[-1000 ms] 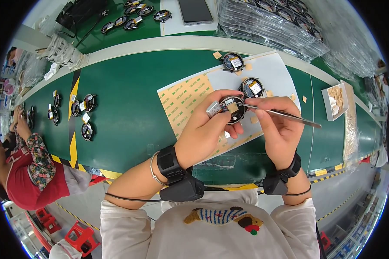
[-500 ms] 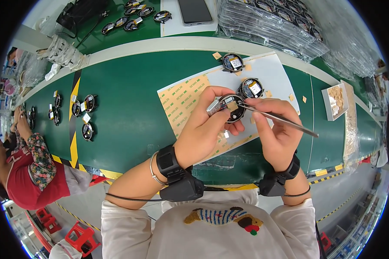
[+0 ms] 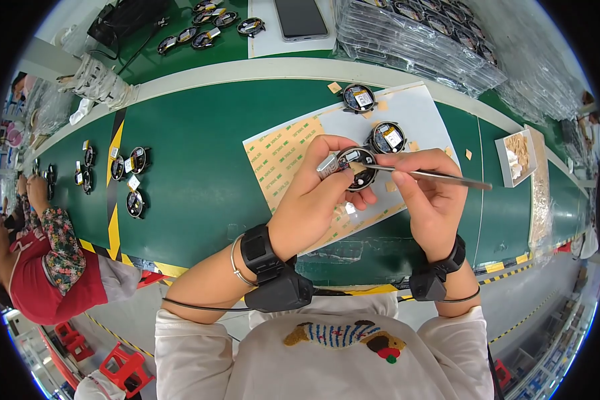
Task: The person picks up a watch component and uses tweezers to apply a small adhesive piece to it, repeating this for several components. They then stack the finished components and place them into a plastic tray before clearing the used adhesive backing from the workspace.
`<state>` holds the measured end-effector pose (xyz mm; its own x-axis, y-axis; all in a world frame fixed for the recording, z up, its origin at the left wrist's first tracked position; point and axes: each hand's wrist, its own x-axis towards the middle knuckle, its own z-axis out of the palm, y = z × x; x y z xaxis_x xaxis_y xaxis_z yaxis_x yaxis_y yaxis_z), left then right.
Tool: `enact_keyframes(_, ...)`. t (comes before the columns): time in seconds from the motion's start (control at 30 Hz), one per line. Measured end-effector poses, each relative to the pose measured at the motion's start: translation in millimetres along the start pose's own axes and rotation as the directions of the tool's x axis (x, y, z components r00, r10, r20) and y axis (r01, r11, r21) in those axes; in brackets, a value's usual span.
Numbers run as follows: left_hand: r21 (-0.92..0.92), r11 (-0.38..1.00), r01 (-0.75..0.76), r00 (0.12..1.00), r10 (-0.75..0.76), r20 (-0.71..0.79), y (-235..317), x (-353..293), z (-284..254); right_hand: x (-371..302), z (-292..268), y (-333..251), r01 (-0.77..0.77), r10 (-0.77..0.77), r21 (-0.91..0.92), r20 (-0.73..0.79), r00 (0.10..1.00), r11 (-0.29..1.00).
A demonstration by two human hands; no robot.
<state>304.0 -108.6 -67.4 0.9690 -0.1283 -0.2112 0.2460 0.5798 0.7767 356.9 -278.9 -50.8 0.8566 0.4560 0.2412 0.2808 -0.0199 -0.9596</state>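
A dark phone (image 3: 301, 19) lies on a white sheet (image 3: 263, 41), past the pale ledge (image 3: 227, 72) of the green table (image 3: 193, 187). To the right of the phone is a pile of clear plastic trays (image 3: 407, 57). Yellow and black tape (image 3: 113, 230) runs across the table. At the left, a person in a red top (image 3: 53, 297) has a flowery sleeve (image 3: 63, 257). A red stool (image 3: 123, 367) is on the grey floor (image 3: 513, 320).

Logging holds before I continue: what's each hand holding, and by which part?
Left hand: round device case, by its rim. Right hand: metal tweezers, nearer their tips.
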Motion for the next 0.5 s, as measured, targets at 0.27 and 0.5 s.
enact_keyframes(0.27,0.177,0.977,0.118,0.992,-0.123,0.015,12,4,-5,10,-27,9,-0.162,0.119,0.431,0.124,0.985,0.888)
enact_keyframes(0.5,0.409,0.901,0.147,0.97,-0.212,0.118,0,1,-2,4,11,-4,0.25,-0.168,-0.414,0.223,0.96,0.876)
